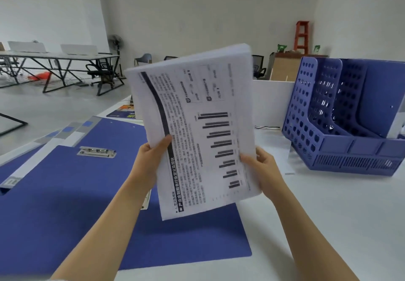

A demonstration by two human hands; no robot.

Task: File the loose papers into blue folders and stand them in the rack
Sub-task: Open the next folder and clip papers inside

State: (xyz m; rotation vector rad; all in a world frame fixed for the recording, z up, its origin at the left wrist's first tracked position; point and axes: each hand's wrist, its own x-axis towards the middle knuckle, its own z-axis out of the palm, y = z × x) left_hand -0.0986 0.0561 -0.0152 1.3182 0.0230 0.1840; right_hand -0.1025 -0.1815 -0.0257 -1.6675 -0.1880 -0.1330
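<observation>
I hold a stack of printed papers (197, 127) up in the air over the table, its top sheet showing text and a bar chart. My left hand (151, 160) grips the stack's left edge, thumb on the front. My right hand (263, 171) grips its right edge. Beneath them an open blue folder (76, 204) lies flat on the table, its metal clip (96, 151) at the upper left. The blue perforated rack (341, 123) stands at the right, with one blue folder (385, 96) upright in its far slot.
The white table (317, 226) stretches out to the right and front. A loose sheet (278, 149) lies beside the rack's base. A colourful booklet (125, 112) lies past the folder. Desks, chairs, a fan and a red ladder stand in the room behind.
</observation>
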